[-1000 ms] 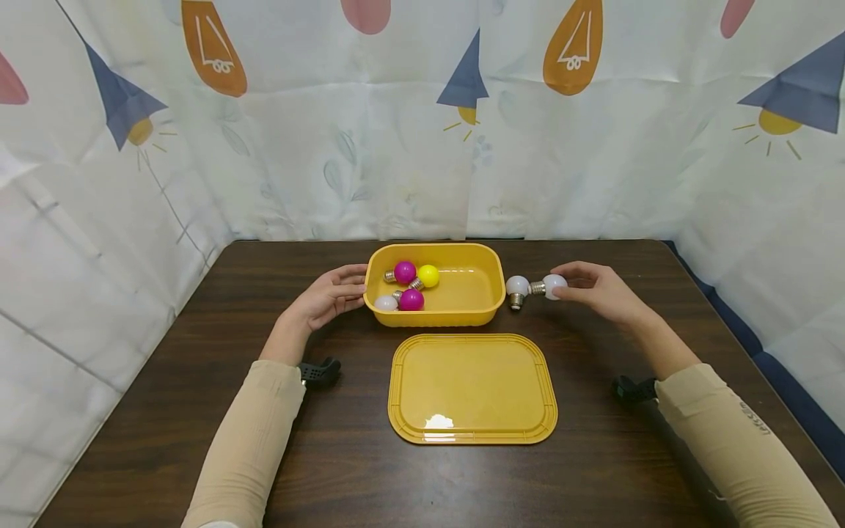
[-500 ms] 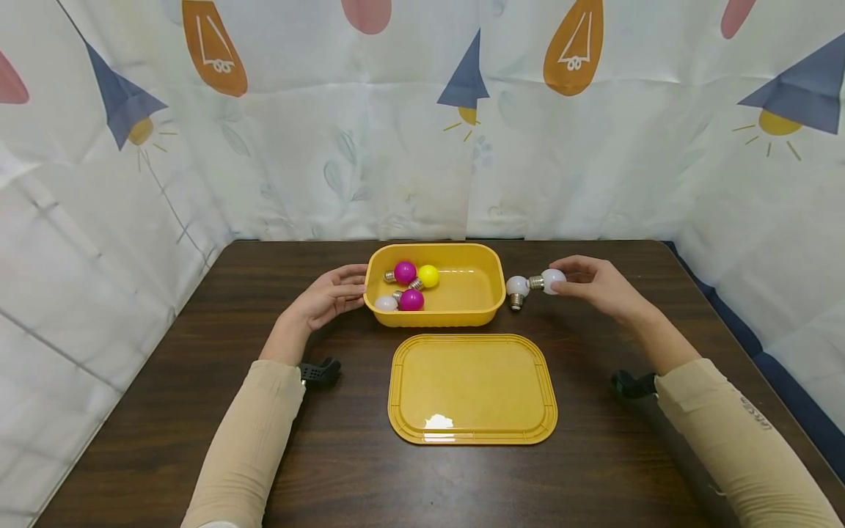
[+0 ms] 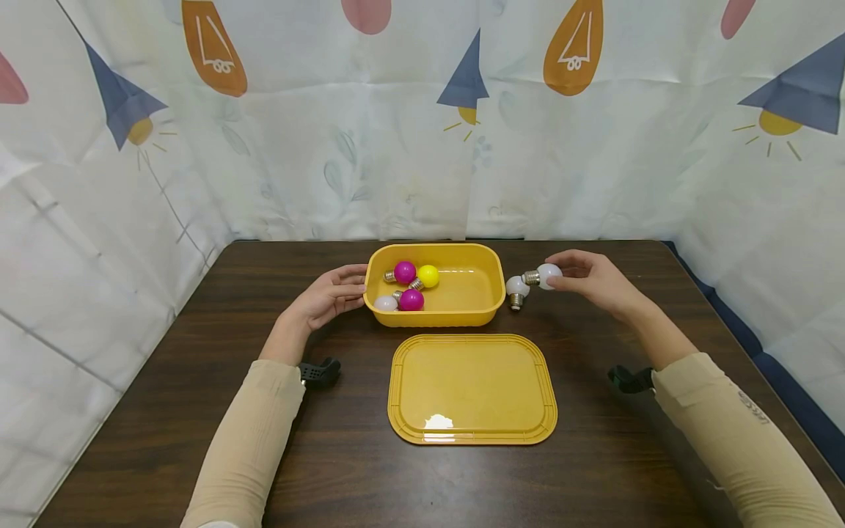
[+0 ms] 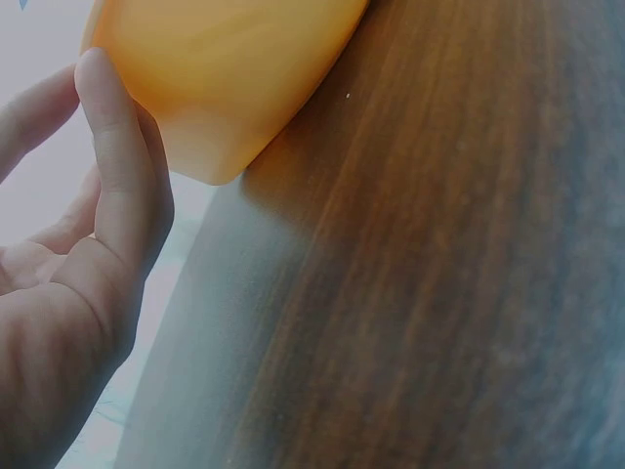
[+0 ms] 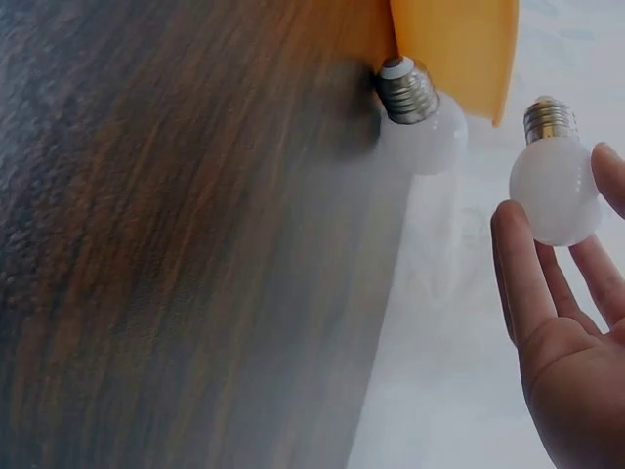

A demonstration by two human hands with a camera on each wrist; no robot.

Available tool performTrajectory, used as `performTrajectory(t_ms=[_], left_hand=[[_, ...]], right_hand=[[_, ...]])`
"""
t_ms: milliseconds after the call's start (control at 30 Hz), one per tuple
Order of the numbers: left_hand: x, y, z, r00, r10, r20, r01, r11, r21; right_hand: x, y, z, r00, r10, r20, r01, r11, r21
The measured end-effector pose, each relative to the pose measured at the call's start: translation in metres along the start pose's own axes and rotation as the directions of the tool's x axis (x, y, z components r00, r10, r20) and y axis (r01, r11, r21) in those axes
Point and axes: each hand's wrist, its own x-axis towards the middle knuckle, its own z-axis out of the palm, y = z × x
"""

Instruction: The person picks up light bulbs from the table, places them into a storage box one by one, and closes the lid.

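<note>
My right hand [image 3: 597, 282] pinches a white light bulb [image 3: 549, 276] by its globe, its metal screw base pointing left toward the box. In the right wrist view this bulb [image 5: 555, 186] is raised off the table between thumb and fingers. A second white bulb [image 3: 518, 286] lies on the table against the right end of the yellow box [image 3: 472, 317]. My left hand [image 3: 330, 297] rests its fingertips on the box's left end, the fingers fairly straight. Inside the box lie two magenta bulbs [image 3: 405, 273], a yellow bulb [image 3: 429, 276] and a white bulb [image 3: 386, 303].
A flat yellow lid [image 3: 472, 389] lies on the dark wooden table [image 3: 330, 469] in front of the box. A white printed curtain [image 3: 396, 183] hangs behind the table and along both sides.
My right hand has lifted the white bulb slightly and shifted it left and away from me, toward the box. My left hand, the box and the lid have stayed put.
</note>
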Motion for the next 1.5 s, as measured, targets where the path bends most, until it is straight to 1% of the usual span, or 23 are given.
performTrajectory(t_ms=[167, 533, 867, 1033, 1267, 1500], left_hand=[[0.001, -0.001, -0.001, 1.000, 0.000, -0.006, 0.000, 1.000, -0.013], [0.001, -0.001, -0.001, 1.000, -0.004, -0.001, 0.004, 1.000, -0.007], [0.001, -0.002, -0.002, 1.000, 0.002, -0.003, -0.002, 1.000, -0.019], [0.001, -0.002, -0.002, 1.000, 0.001, -0.004, -0.001, 1.000, -0.014], [0.002, -0.002, -0.001, 1.000, -0.006, -0.008, 0.006, 1.000, -0.007], [0.002, -0.002, -0.001, 1.000, -0.007, -0.008, 0.007, 1.000, -0.010]], right_hand=[[0.001, -0.007, 0.001, 1.000, -0.015, 0.003, 0.015, 1.000, -0.009], [0.009, -0.020, 0.003, 0.997, -0.065, 0.030, 0.066, 0.998, -0.010], [0.016, -0.031, 0.011, 0.998, -0.066, 0.019, 0.066, 0.998, 0.000], [0.020, -0.038, 0.016, 0.996, -0.080, 0.031, 0.079, 0.997, 0.014], [0.028, -0.041, 0.022, 0.995, -0.089, 0.035, 0.088, 0.996, 0.027], [0.033, -0.045, 0.028, 0.992, -0.115, 0.056, 0.113, 0.993, 0.026]])
